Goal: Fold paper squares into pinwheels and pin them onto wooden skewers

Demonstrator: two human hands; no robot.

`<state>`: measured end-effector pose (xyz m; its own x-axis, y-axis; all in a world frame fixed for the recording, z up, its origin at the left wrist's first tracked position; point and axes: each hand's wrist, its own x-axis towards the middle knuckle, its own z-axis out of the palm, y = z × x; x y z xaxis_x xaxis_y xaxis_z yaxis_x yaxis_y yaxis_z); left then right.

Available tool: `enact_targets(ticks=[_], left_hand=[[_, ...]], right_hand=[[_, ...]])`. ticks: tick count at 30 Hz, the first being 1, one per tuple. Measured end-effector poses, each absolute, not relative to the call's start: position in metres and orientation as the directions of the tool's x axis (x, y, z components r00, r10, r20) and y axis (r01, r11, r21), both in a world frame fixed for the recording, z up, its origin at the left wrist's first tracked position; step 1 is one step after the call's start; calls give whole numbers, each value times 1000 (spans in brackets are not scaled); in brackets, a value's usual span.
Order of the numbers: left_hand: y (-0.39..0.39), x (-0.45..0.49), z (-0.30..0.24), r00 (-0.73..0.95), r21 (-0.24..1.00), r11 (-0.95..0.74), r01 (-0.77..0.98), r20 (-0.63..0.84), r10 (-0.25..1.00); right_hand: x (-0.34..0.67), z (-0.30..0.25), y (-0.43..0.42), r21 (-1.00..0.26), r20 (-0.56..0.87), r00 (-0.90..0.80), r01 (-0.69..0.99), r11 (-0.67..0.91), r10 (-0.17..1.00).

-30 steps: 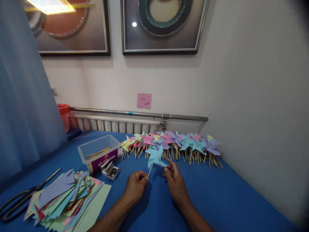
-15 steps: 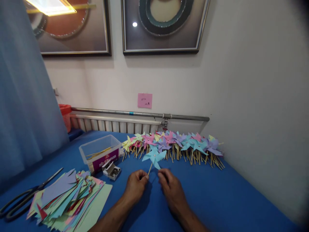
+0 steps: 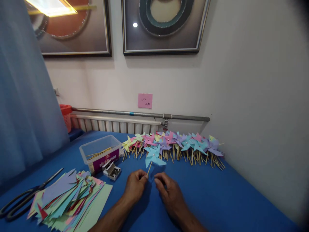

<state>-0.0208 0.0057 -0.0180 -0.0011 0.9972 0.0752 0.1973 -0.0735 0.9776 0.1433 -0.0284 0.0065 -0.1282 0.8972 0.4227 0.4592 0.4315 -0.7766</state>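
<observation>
A light blue paper pinwheel (image 3: 153, 155) with a pin at its centre stands tilted on a thin wooden stick. Thumb and fingers of my left hand (image 3: 136, 185) are closed around the stick's lower end. Just right of the stick is my right hand (image 3: 170, 190), its fingers loosely bent and thumb apart, holding nothing and not touching the pinwheel. Behind it lies a long pile of finished pinwheels (image 3: 178, 140) in pink, purple, yellow and blue. Left of my left hand, a small open box (image 3: 112, 171) holds metal pins.
A clear plastic tub (image 3: 100, 146) with wooden sticks stands behind the pin box. Cut coloured paper (image 3: 70, 196) is heaped at front left, beside black-handled scissors (image 3: 31, 196). A blue cloth (image 3: 217, 193) covers the table. A radiator (image 3: 116, 124) and pipe run along the wall.
The pinwheel's blades have turned on the pin. My right hand has drawn slightly left and down, away from the blade tip; my left hand has barely moved.
</observation>
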Motion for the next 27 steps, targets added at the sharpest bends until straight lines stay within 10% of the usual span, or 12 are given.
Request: enact_targets(ticks=[5, 13, 27], left_hand=[[4, -19, -16, 4, 980, -35, 197, 35, 999], [2, -20, -9, -32, 969, -40, 244, 50, 998], [-2, -19, -10, 70, 951, -99, 292, 82, 994]], right_hand=[[156, 4, -16, -861, 415, 181, 394, 321, 892], [150, 3, -21, -806, 397, -34, 465, 366, 917], [173, 5, -1, -878, 412, 230, 359, 317, 882]])
